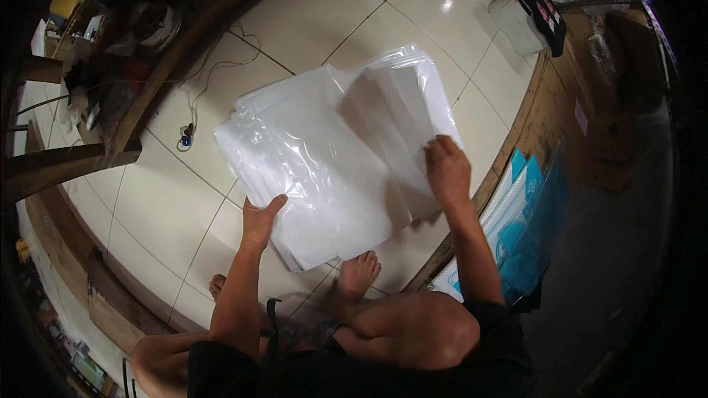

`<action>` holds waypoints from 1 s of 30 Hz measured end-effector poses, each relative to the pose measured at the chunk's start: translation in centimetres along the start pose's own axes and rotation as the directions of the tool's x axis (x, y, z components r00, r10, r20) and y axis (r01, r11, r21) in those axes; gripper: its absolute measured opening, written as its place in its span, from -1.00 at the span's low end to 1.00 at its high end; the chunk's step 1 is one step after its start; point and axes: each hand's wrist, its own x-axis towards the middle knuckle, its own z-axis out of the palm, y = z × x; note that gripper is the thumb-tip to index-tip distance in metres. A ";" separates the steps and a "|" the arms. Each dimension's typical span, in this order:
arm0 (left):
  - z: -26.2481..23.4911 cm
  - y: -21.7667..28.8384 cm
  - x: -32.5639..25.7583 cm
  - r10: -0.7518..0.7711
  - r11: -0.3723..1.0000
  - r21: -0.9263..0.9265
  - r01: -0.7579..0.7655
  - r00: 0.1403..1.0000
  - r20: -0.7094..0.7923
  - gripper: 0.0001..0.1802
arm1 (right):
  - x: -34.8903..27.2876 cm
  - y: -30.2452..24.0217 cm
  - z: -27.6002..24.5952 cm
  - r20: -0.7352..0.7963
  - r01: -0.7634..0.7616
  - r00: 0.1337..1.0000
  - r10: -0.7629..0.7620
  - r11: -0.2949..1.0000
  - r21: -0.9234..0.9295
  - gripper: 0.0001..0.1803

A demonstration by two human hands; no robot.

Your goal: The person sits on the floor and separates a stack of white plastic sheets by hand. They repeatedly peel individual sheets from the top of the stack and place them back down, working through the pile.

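Note:
A thick pile of clear, glossy plastic bags point(295, 155) lies fanned out over the tiles in front of me. At its near left edge, my left hand point(262, 222) grips the pile, thumb on top and fingers underneath. Over the right half, a translucent plastic bag point(394, 121) bends up in a curve and casts a shaded band. My right hand point(448, 169) is at that bag's right side with fingers curled together, apparently pinching its edge. The exact contact at the fingertips is blurred.
Blue-and-white packages point(520, 214) lean beside a wooden board point(527, 114) at my right. Scissors point(186, 137) and a tangled cord point(221, 66) lie on the floor at left, near a wooden frame point(140, 107). My bare foot point(358, 274) is just below the pile.

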 end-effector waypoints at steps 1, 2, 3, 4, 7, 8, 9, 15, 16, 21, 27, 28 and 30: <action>0.1 0.0 0.1 0.001 1.000 0.001 -0.001 1.000 0.004 -0.47 | 0.8 1.1 -0.4 -0.018 -0.019 1.000 0.019 1.000 0.002 -0.76; -0.1 -0.1 0.1 0.002 1.000 0.003 -0.002 1.000 0.003 -0.47 | 1.6 1.6 -0.6 -0.044 -0.066 0.997 0.067 0.997 0.029 -0.74; -0.2 -0.2 0.1 0.006 1.000 -0.003 -0.006 1.000 0.000 -0.47 | 2.4 1.9 -1.0 -0.068 -0.112 0.991 0.115 0.992 0.058 -0.72; -0.3 -0.4 0.1 0.013 1.000 -0.009 -0.013 1.000 -0.003 -0.46 | 3.2 2.4 -1.2 -0.092 -0.156 0.982 0.163 0.984 0.087 -0.69; -0.1 -0.2 0.1 0.014 1.000 -0.010 -0.014 1.000 0.004 -0.46 | 5.3 6.0 -0.1 -0.096 -0.286 0.953 0.287 0.958 0.020 -0.56; 0.0 -0.2 0.1 0.011 1.000 -0.007 -0.011 1.000 0.005 -0.46 | 5.6 6.2 0.5 -0.166 -0.278 0.948 0.273 0.961 -0.002 -0.53; 0.1 -0.3 0.1 0.010 1.000 -0.004 -0.010 1.000 0.011 -0.46 | 5.9 6.3 1.2 -0.235 -0.270 0.937 0.257 0.963 -0.025 -0.49; -0.3 0.1 -0.1 0.000 1.000 0.006 0.000 1.000 -0.012 -0.48 | 4.8 -4.1 5.7 0.088 0.231 0.969 -0.231 0.973 0.013 -0.29; 0.1 0.4 0.0 -0.014 1.000 0.012 0.014 1.000 0.004 -0.48 | 4.5 -2.9 7.9 0.107 0.191 0.975 -0.195 0.981 0.046 -0.29; -0.2 -0.4 0.1 0.006 1.000 0.018 -0.005 1.000 -0.013 -0.48 | 5.0 0.9 10.5 0.157 0.149 0.978 -0.137 0.987 -0.063 -0.29; -0.1 0.2 0.0 -0.026 1.000 0.015 0.026 1.000 0.003 -0.47 | 8.1 2.9 10.6 0.051 0.049 0.997 -0.049 0.999 0.009 -0.33; 0.1 0.5 -0.1 -0.035 0.999 0.021 0.034 0.999 0.005 -0.47 | 9.3 3.0 11.1 -0.083 0.101 0.992 -0.095 0.992 0.075 -0.42; 0.2 0.4 0.0 -0.034 0.999 0.025 0.034 0.999 0.003 -0.47 | 11.7 3.1 11.2 -0.051 0.107 0.994 -0.101 0.985 0.132 -0.47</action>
